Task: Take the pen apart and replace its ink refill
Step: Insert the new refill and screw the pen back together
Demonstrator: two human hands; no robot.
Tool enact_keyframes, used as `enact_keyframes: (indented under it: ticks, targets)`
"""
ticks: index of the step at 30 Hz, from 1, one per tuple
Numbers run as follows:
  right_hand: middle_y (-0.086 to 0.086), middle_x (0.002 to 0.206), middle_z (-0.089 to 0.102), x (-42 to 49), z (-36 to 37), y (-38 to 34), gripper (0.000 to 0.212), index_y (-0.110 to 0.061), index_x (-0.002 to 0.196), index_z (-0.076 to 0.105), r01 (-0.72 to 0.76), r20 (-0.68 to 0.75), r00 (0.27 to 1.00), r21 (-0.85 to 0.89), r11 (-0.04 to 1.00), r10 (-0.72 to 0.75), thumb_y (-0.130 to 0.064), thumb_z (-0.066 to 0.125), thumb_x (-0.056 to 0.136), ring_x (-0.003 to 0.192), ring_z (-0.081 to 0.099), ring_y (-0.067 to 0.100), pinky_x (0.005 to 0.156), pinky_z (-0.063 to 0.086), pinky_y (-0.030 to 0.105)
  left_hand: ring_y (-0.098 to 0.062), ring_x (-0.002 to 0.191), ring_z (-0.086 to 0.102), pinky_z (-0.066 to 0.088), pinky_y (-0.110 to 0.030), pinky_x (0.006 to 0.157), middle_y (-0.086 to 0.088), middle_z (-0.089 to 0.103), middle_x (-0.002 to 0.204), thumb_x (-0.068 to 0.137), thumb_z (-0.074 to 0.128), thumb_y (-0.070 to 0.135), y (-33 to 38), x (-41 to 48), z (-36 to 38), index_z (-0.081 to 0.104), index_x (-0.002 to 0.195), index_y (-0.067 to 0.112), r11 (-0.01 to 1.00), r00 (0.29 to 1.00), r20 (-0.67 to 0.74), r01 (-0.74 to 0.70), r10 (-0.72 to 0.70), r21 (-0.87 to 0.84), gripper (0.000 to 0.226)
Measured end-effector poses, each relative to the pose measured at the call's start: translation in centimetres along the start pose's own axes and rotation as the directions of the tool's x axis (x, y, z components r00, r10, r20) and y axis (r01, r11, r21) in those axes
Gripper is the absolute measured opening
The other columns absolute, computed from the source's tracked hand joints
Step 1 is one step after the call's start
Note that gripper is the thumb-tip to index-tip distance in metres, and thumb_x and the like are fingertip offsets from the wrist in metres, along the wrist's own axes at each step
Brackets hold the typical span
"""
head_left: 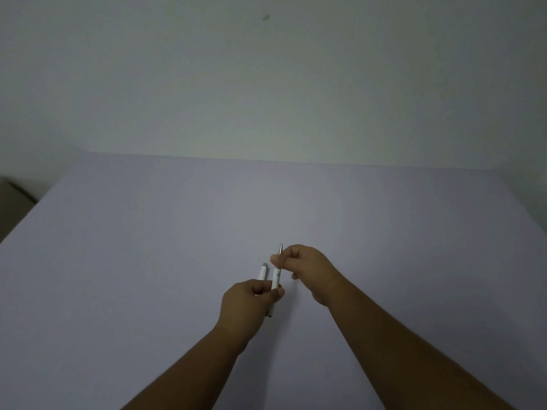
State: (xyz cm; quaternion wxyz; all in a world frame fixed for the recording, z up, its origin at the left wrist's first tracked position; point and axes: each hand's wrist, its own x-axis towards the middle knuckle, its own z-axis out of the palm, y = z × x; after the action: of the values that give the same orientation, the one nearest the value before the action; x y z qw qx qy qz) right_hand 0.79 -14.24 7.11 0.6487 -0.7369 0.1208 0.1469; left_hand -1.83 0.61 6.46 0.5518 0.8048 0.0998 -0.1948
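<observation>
A white pen barrel [276, 278] stands nearly upright above the table, its metal tip [280, 249] pointing away from me. My left hand [247, 303] grips the barrel's lower part and also holds a white pen cap [262, 272] beside it. My right hand [307, 269] pinches the front section just below the tip. The barrel's bottom end pokes out under my left hand. No loose refill shows.
A pale lilac table [148, 276] fills the lower view and meets a plain wall [266, 84] at its far edge. A brown box-like object [13, 202] sits off the table's left side.
</observation>
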Motion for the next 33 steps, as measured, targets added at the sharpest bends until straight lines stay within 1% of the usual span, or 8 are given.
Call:
enact_keyframes:
  ticks: [2,6,11,16,21,26,30,33]
  targets:
    - [0.002,0.079,0.061,0.06,0.18,-0.01,0.028,-0.02,0.067,0.057,-0.012,-0.021,1.0,-0.014,1.0,0.011,-0.043,0.071,0.074,0.077,0.052,0.017,0.071,0.043,0.031,-0.022,0.068,0.066,0.06,-0.038,0.074,0.002,0.069,0.075,0.077,0.073,0.03,0.04,-0.06,0.05,0.073,0.081,0.024,1.0,1.0,0.002,0.001,-0.001,-0.007,0.007]
    - [-0.016,0.094,0.07,-0.02,-0.27,-0.13,0.012,-0.032,0.087,0.071,-0.006,0.058,0.998,0.063,0.998,0.003,-0.035,0.059,0.086,0.094,0.058,0.005,0.072,0.043,0.024,-0.022,0.068,0.065,0.059,-0.037,0.072,0.0,0.069,0.076,0.077,0.073,0.03,0.2,0.03,-0.12,0.074,0.084,0.022,1.0,1.0,-0.002,0.001,-0.001,-0.001,0.011]
    - [-0.005,0.084,0.068,0.08,-0.01,-0.23,0.02,-0.021,0.072,0.064,-0.018,-0.009,1.0,0.007,1.0,0.018,-0.039,0.07,0.077,0.086,0.058,0.012,0.07,0.043,0.026,-0.024,0.068,0.066,0.06,-0.038,0.073,0.0,0.07,0.075,0.077,0.073,0.03,0.36,-0.03,-0.1,0.073,0.079,0.025,1.0,1.0,-0.006,-0.005,0.005,0.001,0.005]
    - [-0.016,0.094,0.07,0.15,-0.3,-0.35,0.011,-0.034,0.084,0.073,0.0,0.064,0.998,0.052,0.999,-0.004,-0.033,0.062,0.084,0.097,0.058,0.006,0.075,0.043,0.025,-0.027,0.071,0.067,0.06,-0.04,0.074,-0.003,0.07,0.075,0.077,0.073,0.029,0.63,-0.12,-0.21,0.073,0.081,0.022,1.0,1.0,-0.006,-0.012,0.012,0.0,0.008]
    - [0.003,0.078,0.058,0.34,0.01,-0.34,0.028,-0.02,0.063,0.054,-0.008,-0.012,1.0,0.002,1.0,0.008,-0.038,0.073,0.073,0.077,0.05,0.018,0.069,0.041,0.029,-0.026,0.071,0.067,0.06,-0.04,0.075,-0.002,0.071,0.076,0.077,0.073,0.029,0.78,-0.18,-0.15,0.075,0.085,0.02,1.0,1.0,0.001,-0.005,0.005,0.0,0.013]
    - [-0.012,0.094,0.07,0.17,-0.27,-0.59,0.01,-0.033,0.085,0.072,0.007,0.062,0.998,0.056,0.998,-0.01,-0.033,0.062,0.085,0.095,0.059,0.011,0.073,0.042,0.025,-0.024,0.068,0.065,0.059,-0.038,0.074,0.0,0.069,0.074,0.077,0.073,0.028,1.0,-0.02,-0.14,0.073,0.081,0.023,1.0,1.0,0.002,-0.001,0.001,-0.006,0.007]
    - [-0.002,0.07,0.059,0.28,0.1,-0.49,0.026,-0.023,0.062,0.057,-0.016,-0.011,1.0,-0.003,1.0,0.015,-0.039,0.072,0.074,0.071,0.05,0.015,0.066,0.039,0.026,-0.026,0.07,0.067,0.059,-0.039,0.076,0.0,0.07,0.074,0.076,0.074,0.028,0.83,-0.08,-0.14,0.074,0.079,0.024,1.0,1.0,-0.003,0.003,-0.003,-0.006,0.006]
    - [-0.004,0.076,0.061,0.3,0.09,-0.15,0.02,-0.027,0.068,0.062,-0.027,0.011,1.0,0.021,0.999,0.026,-0.044,0.069,0.076,0.077,0.05,0.016,0.068,0.041,0.026,-0.027,0.071,0.068,0.059,-0.039,0.076,0.0,0.07,0.074,0.076,0.074,0.029,0.82,-0.12,-0.02,0.073,0.079,0.024,1.0,1.0,-0.002,0.003,-0.003,-0.001,0.006]
